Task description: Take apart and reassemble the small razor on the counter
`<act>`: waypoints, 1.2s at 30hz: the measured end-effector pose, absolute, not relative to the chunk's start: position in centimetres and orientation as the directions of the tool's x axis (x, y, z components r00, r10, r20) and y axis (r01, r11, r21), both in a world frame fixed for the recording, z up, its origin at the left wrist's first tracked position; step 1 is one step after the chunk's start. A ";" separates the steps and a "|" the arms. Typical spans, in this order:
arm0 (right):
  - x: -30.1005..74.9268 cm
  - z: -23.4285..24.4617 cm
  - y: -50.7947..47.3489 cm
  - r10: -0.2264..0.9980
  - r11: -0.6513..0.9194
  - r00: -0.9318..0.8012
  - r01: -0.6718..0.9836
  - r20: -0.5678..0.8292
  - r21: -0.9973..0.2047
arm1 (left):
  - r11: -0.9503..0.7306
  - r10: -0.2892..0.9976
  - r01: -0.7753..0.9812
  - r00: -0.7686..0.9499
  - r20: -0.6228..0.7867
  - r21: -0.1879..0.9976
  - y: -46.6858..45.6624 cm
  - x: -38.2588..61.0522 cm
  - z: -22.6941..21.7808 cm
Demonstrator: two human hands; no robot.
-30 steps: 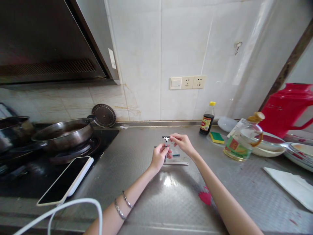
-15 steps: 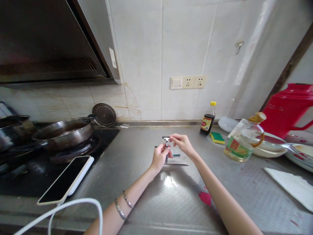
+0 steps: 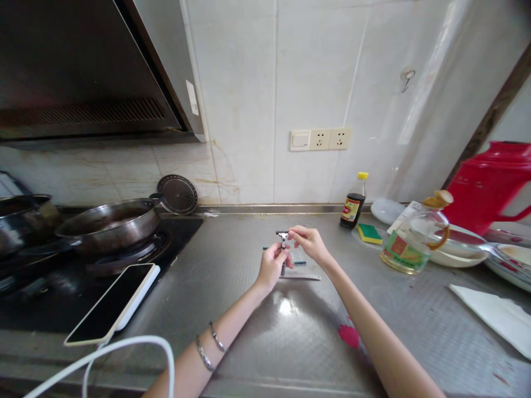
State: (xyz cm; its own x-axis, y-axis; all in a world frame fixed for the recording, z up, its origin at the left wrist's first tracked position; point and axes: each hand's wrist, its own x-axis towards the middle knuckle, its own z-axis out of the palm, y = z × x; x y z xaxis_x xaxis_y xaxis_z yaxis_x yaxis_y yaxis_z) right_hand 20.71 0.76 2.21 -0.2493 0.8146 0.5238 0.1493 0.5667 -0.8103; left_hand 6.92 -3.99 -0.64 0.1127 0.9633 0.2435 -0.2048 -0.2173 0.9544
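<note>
In the middle of the head view my left hand [image 3: 274, 265] is closed around the handle of a small T-shaped razor [image 3: 284, 236], which stands upright with its dark head on top. My right hand [image 3: 310, 243] pinches at the right end of the razor's head; its fingertips hide that end. Behind and below the hands, a clear piece with dark green edges [image 3: 299, 260] lies on the metal counter, partly covered by the fingers. A thin pale flat strip [image 3: 305, 277] lies just in front of it.
Left: a phone [image 3: 112, 304] with a white cable, and a stove with a steel pan [image 3: 110, 229]. Right: a soy sauce bottle [image 3: 352, 207], a yellow-green sponge [image 3: 369, 234], a glass oil jug [image 3: 409, 243], bowls, a red thermos [image 3: 485, 188] and white paper [image 3: 493, 315].
Almost nothing differs. Both hands keep their hold at the razor in the same place, and the view has shifted very slightly.
</note>
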 end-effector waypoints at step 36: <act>19.7 1.0 -1.2 0.895 0.359 -0.378 0.298 0.236 -0.884 | -0.226 0.969 -0.351 0.017 0.247 0.909 -1.3 3.3 0.5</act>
